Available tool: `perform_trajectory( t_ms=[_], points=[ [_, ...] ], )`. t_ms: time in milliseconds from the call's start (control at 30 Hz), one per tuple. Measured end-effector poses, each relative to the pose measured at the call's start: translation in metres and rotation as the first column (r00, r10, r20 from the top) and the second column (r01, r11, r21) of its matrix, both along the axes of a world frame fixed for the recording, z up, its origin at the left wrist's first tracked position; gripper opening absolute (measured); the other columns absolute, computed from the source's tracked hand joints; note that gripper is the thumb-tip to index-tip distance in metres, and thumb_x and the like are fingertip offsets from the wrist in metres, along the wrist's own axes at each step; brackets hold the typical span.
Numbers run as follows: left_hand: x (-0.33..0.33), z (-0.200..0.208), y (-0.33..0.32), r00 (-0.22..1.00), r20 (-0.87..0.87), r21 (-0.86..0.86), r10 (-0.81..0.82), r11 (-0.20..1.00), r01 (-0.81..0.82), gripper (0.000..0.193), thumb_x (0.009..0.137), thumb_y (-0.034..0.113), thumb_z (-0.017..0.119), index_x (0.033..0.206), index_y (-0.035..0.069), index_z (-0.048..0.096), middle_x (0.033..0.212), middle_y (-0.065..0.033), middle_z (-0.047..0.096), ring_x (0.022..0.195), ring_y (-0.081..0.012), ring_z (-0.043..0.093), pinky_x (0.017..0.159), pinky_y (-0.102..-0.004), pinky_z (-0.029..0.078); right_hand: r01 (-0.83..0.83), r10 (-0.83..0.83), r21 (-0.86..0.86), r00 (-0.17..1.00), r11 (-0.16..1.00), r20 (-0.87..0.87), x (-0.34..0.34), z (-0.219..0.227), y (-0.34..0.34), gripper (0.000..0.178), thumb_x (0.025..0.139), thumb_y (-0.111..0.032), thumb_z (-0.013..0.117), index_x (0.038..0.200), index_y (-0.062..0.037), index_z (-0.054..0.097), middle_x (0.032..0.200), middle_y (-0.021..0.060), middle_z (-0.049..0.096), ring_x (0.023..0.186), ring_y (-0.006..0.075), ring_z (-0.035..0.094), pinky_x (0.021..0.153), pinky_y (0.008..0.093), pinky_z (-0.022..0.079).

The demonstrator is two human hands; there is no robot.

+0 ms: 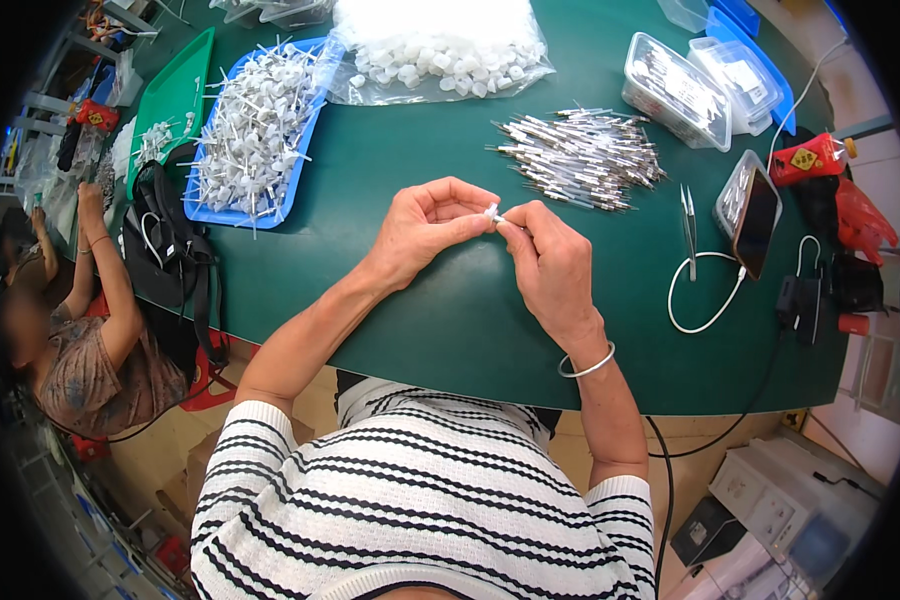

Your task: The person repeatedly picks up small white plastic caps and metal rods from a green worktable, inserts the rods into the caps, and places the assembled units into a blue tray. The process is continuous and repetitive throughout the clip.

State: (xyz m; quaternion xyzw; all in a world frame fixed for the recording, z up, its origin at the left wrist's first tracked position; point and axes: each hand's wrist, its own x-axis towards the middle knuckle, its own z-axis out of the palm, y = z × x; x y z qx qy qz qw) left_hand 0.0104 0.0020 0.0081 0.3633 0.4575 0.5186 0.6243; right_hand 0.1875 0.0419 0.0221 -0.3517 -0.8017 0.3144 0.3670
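- Now I see my left hand (422,232) and right hand (550,262) pinching one small white cap (492,212) together above the green table (450,310).
- I judge much is left: the metal pin pile (582,158) and the blue tray (253,130) are full.

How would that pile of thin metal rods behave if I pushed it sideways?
The rods look thin and round, so they would likely roll and scatter on the smooth green table. Loosely heaped, they would probably slide apart, not move together.

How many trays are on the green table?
2: a blue tray heaped with small white parts at the far left, and a green tray beside it at the table's left edge. Others may lie out of view.
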Motion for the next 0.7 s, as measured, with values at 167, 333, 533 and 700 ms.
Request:
perform_trajectory(
  t_ms=[167,333,533,700],
  points=[
    [0.001,0.003,-0.001,0.998,0.051,0.026,-0.023,0.999,0.022,0.021,0.085,0.004,0.068,0.104,-0.001,0.06,0.098,-0.0075,0.066,0.091,-0.0112,0.064,0.083,-0.0242,0.051,-0.016,0.008,-0.158,0.999,0.987,-0.052,0.001,0.003,-0.001,0.01,0.086,-0.005,0.062,0.082,-0.0021,0.053,0.07,0.0113,0.059,0.059,0.0283,0.058,0.052,0.0356,0.045],
    [0.003,0.0,-0.004,0.998,0.058,0.042,-0.012,0.999,0.009,0.023,0.085,0.007,0.069,0.104,0.0,0.059,0.098,-0.0075,0.066,0.091,-0.0128,0.064,0.083,-0.0256,0.051,0.009,-0.012,-0.057,0.998,0.998,-0.061,-0.003,0.001,-0.003,0.009,0.086,-0.003,0.062,0.082,-0.002,0.053,0.071,0.011,0.059,0.059,0.0284,0.058,0.053,0.0355,0.045],
    [0.004,0.005,-0.003,0.999,0.035,0.078,0.027,0.997,-0.03,0.022,0.084,0.005,0.068,0.103,0.001,0.058,0.097,-0.0067,0.065,0.089,-0.0119,0.064,0.078,-0.0237,0.052,-0.022,0.014,-0.065,0.993,0.998,-0.119,-0.003,-0.001,0.0,0.007,0.085,-0.002,0.062,0.082,-0.0015,0.055,0.07,0.0104,0.058,0.058,0.0259,0.057,0.053,0.0344,0.044],
    [0.003,0.007,-0.003,0.998,0.05,0.106,0.027,0.994,-0.033,0.018,0.085,0.004,0.067,0.101,0.001,0.06,0.096,-0.0048,0.064,0.086,-0.0093,0.062,0.072,-0.0218,0.051,-0.069,0.054,-0.102,0.989,0.992,-0.137,0.002,0.0,0.003,0.007,0.089,-0.006,0.062,0.084,-0.0007,0.059,0.066,0.0042,0.058,0.055,0.0094,0.053,0.05,0.0245,0.042]
  ],
)
